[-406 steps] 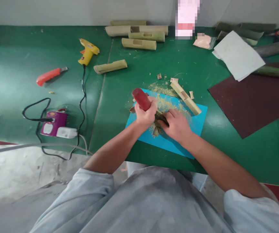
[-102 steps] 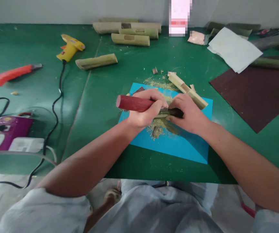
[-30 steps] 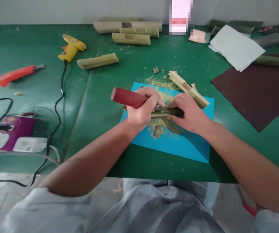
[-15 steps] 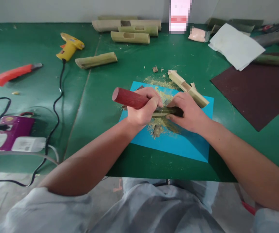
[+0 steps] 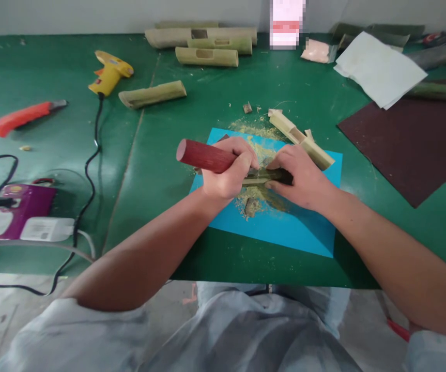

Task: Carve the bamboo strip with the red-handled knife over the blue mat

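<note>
My left hand (image 5: 228, 170) is closed round a tool with a thick dark-red wooden handle (image 5: 203, 156); its working end is mostly hidden by my fingers and lies against the bamboo. With thumb and fingers, my right hand (image 5: 298, 178) grips a split piece of bamboo (image 5: 259, 181) from its right end. Both hands are low over a blue sheet (image 5: 300, 232). Yellowish shavings (image 5: 250, 199) are scattered around the bamboo. Just beyond my right hand, another bamboo piece with a cut-out (image 5: 302, 140) rests across the sheet's edge.
To the left are a yellow glue gun (image 5: 110, 72), an orange utility knife (image 5: 25, 118) and a purple power box (image 5: 21, 209) with cords. Several bamboo tubes (image 5: 207, 57) lie at the back. A brown sheet (image 5: 409, 150) and white paper (image 5: 380, 70) lie to the right.
The view has shifted very slightly. The tool's handle end has moved a little to the left; both hands keep their holds.
</note>
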The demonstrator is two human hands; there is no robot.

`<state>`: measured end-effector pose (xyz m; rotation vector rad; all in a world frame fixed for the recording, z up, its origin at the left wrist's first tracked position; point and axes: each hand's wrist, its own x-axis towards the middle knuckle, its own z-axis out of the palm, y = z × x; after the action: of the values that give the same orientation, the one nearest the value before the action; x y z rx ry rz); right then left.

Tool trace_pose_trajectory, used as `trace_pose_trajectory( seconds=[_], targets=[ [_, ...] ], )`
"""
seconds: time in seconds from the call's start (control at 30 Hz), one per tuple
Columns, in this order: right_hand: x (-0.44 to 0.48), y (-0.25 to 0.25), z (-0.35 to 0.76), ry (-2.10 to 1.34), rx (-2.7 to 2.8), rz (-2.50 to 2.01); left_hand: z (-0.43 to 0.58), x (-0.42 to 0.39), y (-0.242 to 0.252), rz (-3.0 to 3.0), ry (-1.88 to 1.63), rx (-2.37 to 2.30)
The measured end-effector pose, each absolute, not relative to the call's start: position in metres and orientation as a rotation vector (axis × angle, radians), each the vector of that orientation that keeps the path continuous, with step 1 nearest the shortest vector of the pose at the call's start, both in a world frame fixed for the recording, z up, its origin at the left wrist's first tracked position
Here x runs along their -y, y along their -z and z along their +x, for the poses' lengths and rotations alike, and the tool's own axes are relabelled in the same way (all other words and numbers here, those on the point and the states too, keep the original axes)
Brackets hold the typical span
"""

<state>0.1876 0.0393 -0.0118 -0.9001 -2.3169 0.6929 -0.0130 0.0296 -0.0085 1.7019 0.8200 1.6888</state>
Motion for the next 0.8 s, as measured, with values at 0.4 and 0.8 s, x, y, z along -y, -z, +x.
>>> trace_pose_trajectory(
  seconds=[0.4, 0.8],
  targets=[
    [-0.0397, 0.0106, 0.1887, -0.679, 2.343, -0.899, -0.0155, -0.0304, 0.0109, 1.739, -1.701, -0.829],
    [-0.0386, 0.0090, 0.1877, -0.680, 2.335, -0.910, -0.0133, -0.0296, 0.0112, 1.718, -1.718, -0.794]
  ],
)
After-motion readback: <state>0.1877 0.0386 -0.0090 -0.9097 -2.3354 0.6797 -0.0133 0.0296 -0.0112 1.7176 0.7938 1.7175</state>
